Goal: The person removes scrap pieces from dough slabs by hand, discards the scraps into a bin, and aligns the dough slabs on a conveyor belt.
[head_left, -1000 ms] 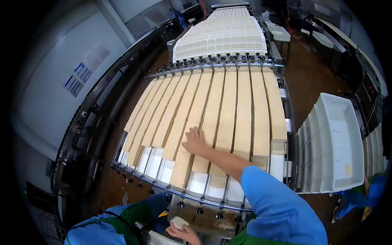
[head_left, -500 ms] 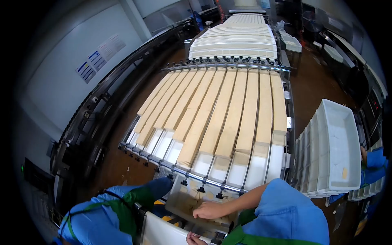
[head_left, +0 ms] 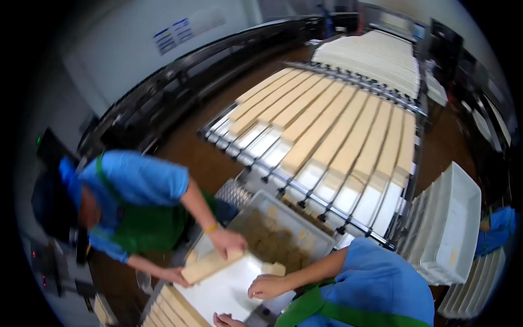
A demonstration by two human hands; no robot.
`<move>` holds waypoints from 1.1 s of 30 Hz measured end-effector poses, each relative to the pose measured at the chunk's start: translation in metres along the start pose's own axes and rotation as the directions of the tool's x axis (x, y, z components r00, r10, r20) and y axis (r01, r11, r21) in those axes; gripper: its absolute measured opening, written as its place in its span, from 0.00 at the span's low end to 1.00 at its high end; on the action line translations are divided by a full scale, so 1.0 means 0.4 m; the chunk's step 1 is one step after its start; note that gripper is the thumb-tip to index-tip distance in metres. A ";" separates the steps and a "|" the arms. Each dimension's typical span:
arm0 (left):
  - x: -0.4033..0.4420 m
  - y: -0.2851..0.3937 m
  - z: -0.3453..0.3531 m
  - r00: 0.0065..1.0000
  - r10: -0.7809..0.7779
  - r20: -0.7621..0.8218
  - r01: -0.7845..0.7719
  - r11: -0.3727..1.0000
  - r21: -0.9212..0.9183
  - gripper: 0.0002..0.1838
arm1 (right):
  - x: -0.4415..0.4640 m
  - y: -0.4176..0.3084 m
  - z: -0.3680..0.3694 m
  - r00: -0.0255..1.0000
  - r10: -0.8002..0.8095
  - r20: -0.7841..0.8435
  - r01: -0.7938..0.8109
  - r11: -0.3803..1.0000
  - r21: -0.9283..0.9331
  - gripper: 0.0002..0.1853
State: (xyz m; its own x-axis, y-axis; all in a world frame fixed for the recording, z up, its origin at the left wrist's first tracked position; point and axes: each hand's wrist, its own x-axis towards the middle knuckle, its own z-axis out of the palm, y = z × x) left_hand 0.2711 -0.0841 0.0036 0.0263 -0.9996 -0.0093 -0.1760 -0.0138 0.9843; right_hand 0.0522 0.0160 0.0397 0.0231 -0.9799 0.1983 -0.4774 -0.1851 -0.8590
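My right hand [head_left: 267, 286] is over the white board [head_left: 226, 289], its fingers curled and pressed together; whatever they may hold is hidden. A small pale block [head_left: 274, 268] lies just behind it. At the bottom edge my left hand [head_left: 226, 320] is partly visible, fingers loosely apart, with nothing seen in it. Across the board a co-worker's hands hold a long pale block [head_left: 211, 267]. Several cut blocks [head_left: 173, 309] stand in a row at the board's lower left.
A grey tub [head_left: 313, 228] with pale scraps sits beyond the board. The conveyor [head_left: 261, 143] carries long pale slabs between rails. Stacked white crates [head_left: 456, 226] stand at the right. The co-worker [head_left: 136, 191] leans in at the left; another person's blue sleeve [head_left: 498, 226] shows far right.
The view has swung left and down. My right hand has left the slabs, passed over the tub and come to the board. The block earlier in my left hand is no longer seen there.
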 end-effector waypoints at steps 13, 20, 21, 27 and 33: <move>0.146 -0.223 -0.403 0.944 -0.130 -0.302 0.315 0.623 0.716 0.51 | 0.370 -0.062 0.258 0.992 -0.085 0.099 0.091 0.994 -0.060 0.11; 0.164 -0.198 -0.386 0.991 -0.113 -0.077 0.135 0.730 0.670 0.47 | 0.673 0.066 0.463 0.954 0.281 0.104 -0.179 0.812 -0.556 0.39; 0.165 -0.180 -0.380 0.984 -0.161 -0.080 0.175 0.761 0.624 0.47 | 0.715 0.080 0.486 0.948 0.310 0.073 -0.210 0.780 -0.590 0.40; 0.175 -0.158 -0.348 0.980 -0.199 -0.022 0.181 0.832 0.524 0.48 | 0.930 0.073 0.565 0.936 0.351 0.037 -0.251 0.737 -0.628 0.40; 0.176 -0.210 -0.326 0.987 -0.159 0.031 0.061 0.538 0.841 0.53 | 0.978 0.052 0.603 0.844 0.533 0.058 -0.365 0.650 -0.666 0.38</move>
State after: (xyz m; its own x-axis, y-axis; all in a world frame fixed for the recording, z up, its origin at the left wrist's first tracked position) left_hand 0.4160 -0.1500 -0.0569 0.0238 -0.9849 -0.1713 -0.9204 -0.0885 0.3809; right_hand 0.2632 -0.3894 -0.0143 -0.1836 -0.9301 -0.3181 -0.9042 0.2868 -0.3165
